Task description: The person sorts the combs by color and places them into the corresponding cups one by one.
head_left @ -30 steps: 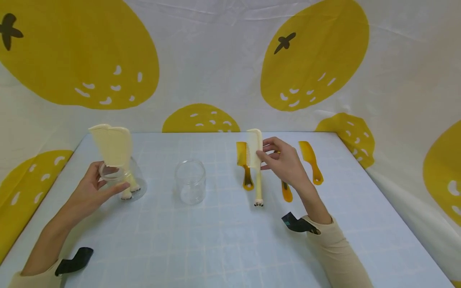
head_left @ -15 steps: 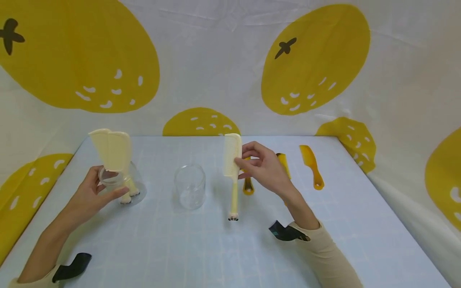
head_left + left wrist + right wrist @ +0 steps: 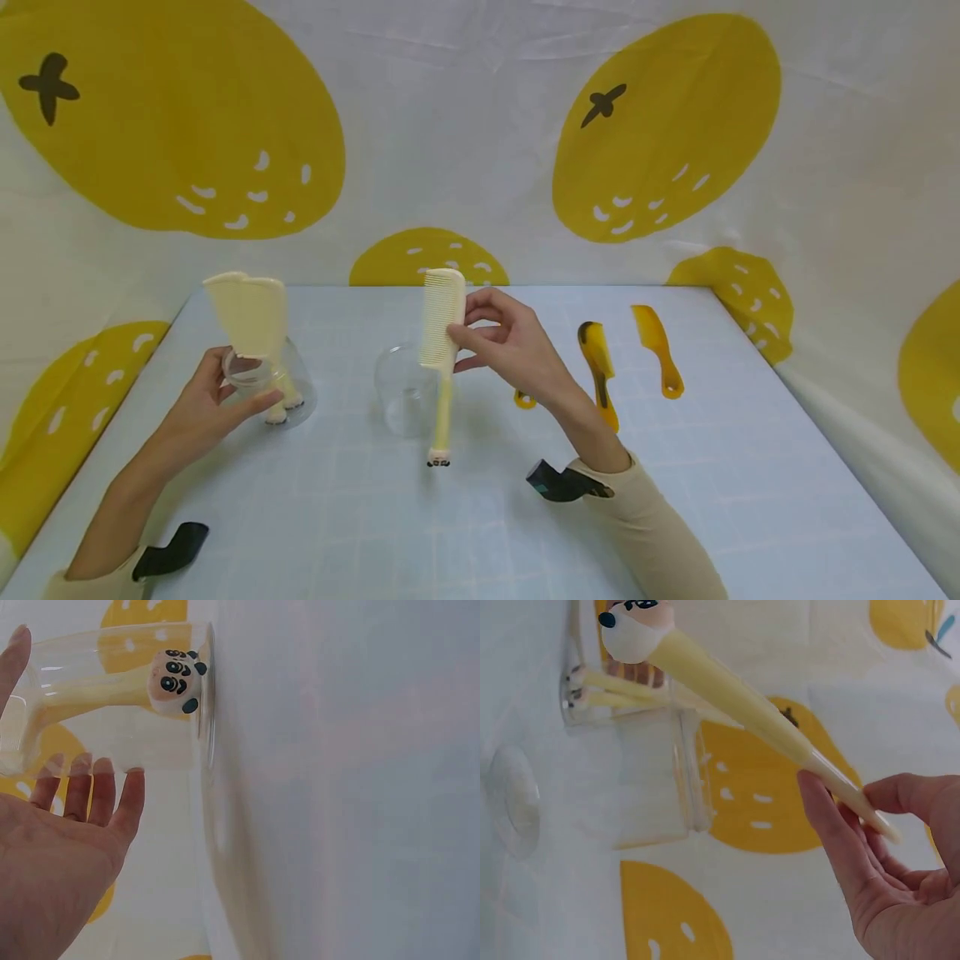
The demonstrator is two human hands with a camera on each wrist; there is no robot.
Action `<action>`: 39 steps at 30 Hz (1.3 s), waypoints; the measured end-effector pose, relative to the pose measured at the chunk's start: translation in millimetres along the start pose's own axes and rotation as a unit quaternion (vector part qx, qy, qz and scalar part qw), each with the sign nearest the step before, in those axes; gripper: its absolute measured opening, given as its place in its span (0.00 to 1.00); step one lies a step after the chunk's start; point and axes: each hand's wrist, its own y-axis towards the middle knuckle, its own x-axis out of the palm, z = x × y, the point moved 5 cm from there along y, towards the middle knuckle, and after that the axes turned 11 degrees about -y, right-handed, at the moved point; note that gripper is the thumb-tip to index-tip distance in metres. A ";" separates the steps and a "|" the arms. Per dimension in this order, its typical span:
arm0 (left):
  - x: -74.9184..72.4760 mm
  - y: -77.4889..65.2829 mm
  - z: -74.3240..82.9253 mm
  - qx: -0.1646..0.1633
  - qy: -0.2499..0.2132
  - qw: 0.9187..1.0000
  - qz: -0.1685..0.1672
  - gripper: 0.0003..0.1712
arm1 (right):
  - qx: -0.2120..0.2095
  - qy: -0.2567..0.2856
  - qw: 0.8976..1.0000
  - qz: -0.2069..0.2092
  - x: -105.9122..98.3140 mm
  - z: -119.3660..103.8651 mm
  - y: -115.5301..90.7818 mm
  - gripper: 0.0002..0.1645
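Note:
My left hand (image 3: pixel 197 421) grips a clear glass jar (image 3: pixel 304 375) at the left, thumb and fingers on opposite sides near its rim. Inside stand two cream combs (image 3: pixel 258 321), heads up above the rim; a panda-face handle end (image 3: pixel 174 681) shows at the jar's base in the left wrist view. My right hand (image 3: pixel 517 342) pinches another cream comb (image 3: pixel 444 325) by its toothed head, panda-ended yellow handle (image 3: pixel 735 712) hanging down. In the head view this comb overlaps the right edge of a second glass jar (image 3: pixel 401 396), which holds nothing.
Two amber combs, a darker one (image 3: pixel 597 358) and a plain one (image 3: pixel 660 350), lie right of my right forearm. A third amber comb's handle end (image 3: pixel 525 400) peeks out beneath my right hand. A fruit-print cloth (image 3: pixel 450 125) hangs behind the pale blue table (image 3: pixel 360 517).
My right hand has carried the cream comb leftward, away from the amber combs and over to the middle jar. My left hand keeps its grip on the left jar.

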 end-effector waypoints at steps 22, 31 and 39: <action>0.5 1.1 5.2 0.000 -0.010 1.000 -0.002 0.41 | -0.086 0.063 0.994 0.022 59.9 -21.7 44.5 0.20; -1.2 1.2 0.0 0.007 -0.020 1.000 0.001 0.38 | -0.107 0.116 0.986 0.052 82.0 -26.0 55.0 0.20; -0.5 1.3 0.2 -0.013 -0.014 1.000 0.004 0.38 | -0.125 0.165 0.973 0.098 96.2 -35.4 58.9 0.20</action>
